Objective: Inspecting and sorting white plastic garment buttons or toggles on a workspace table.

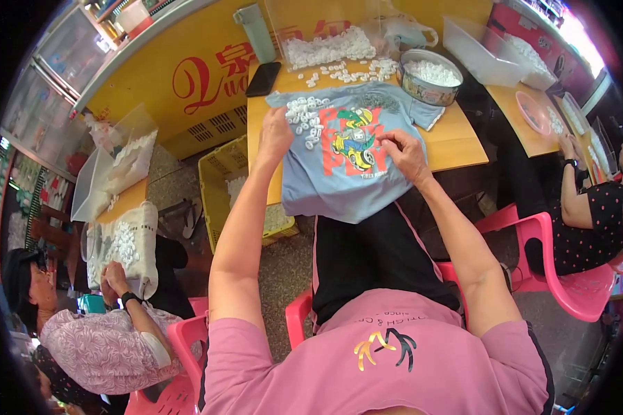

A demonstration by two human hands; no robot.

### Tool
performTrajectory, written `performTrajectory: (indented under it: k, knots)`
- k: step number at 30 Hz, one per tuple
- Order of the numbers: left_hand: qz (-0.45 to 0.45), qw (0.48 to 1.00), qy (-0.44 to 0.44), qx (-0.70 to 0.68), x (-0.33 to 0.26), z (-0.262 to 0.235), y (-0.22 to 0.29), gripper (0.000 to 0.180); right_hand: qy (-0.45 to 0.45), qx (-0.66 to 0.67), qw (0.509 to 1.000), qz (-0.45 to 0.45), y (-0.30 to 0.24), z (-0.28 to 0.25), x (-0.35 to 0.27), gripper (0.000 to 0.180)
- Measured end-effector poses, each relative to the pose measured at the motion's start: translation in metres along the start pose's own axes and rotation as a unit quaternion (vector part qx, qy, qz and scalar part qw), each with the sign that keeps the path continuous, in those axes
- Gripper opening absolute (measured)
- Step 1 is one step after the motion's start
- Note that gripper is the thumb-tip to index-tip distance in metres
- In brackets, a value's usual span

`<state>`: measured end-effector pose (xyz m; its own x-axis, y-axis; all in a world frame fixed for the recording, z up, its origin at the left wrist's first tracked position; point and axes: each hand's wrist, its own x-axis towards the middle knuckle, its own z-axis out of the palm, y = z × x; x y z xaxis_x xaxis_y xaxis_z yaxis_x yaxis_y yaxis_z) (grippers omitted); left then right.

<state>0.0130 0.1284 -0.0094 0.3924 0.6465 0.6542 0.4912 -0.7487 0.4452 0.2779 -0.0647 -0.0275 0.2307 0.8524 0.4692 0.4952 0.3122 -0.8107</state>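
Note:
A light blue printed T-shirt lies spread over the table and hangs off its near edge. Small white plastic pieces are bunched on its left part. Beside this bunch is my left hand, its fingers closed; whatever they hold is hidden. My right hand hovers over the right part of the shirt's print, thumb and fingertips pinched together. Anything between those fingertips is too small to make out. A heap of tiny dark greyish pieces rests on the shirt's upper right.
Behind the shirt are a clear bin of white pieces, a round tin full of them, a phone and a grey-green bottle. A yellow crate stands below left. People sit working at both sides, near pink chairs.

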Motion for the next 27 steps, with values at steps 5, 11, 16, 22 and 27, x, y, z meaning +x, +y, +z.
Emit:
performTrajectory:
  k: [5, 11, 16, 22, 27]
  knots:
    - [0.016, 0.991, -0.073, 0.115, -0.005, 0.007, 0.011, 0.032, 0.001, -0.036, 0.999, 0.014, -0.012, -0.002, -0.001, 0.013]
    - [0.047, 0.992, -0.082, 0.081, -0.016, 0.007, 0.030, 0.031, 0.023, -0.016, 1.000, -0.004, -0.010, 0.002, 0.003, 0.013]
    - [0.046, 0.988, -0.090, 0.119, -0.002, 0.012, 0.043, 0.030, 0.015, -0.025, 1.000, 0.008, -0.009, -0.006, 0.000, 0.012]
    - [0.129, 0.990, -0.036, 0.047, 0.040, 0.050, 0.021, 0.032, -0.001, -0.034, 0.999, 0.020, -0.015, 0.002, 0.002, 0.012]
    - [0.077, 0.969, -0.176, 0.155, 0.055, 0.065, 0.028, 0.036, 0.005, -0.027, 0.999, 0.028, -0.014, -0.003, -0.001, 0.012]
